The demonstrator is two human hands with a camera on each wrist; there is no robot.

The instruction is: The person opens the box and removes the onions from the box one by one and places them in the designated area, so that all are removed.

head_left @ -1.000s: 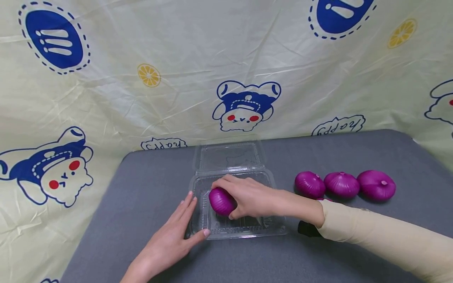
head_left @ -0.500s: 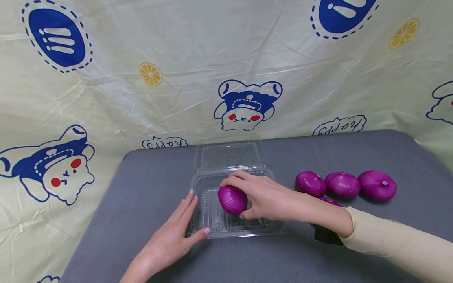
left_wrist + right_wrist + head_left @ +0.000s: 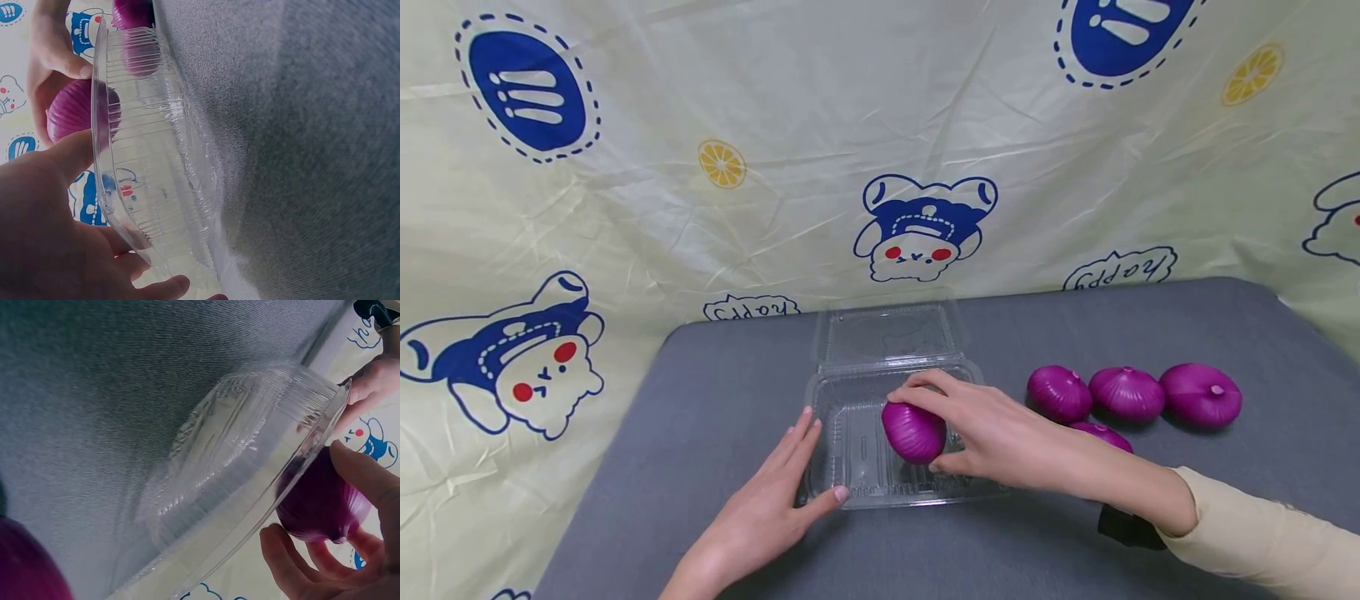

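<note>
My right hand (image 3: 1000, 429) grips a purple onion (image 3: 914, 433), thumb on the near side and fingers over the far side. The onion is at the open clear plastic container (image 3: 850, 400), right of its middle; in the right wrist view the onion (image 3: 325, 503) stands partly above the rim, and its contact with the bottom cannot be made out. My left hand (image 3: 760, 504) rests against the container's left edge with straight fingers. In the left wrist view its fingers (image 3: 75, 153) lie along the rim.
Right of the container, several more purple onions (image 3: 1126, 394) sit on the grey table (image 3: 722, 383), one partly behind my right forearm. The container's clear lid (image 3: 887, 333) lies folded back toward a patterned cloth (image 3: 790, 167) hanging behind the table.
The gripped onion has moved to the right across the container with my right hand. My left hand stays at the container's left edge.
</note>
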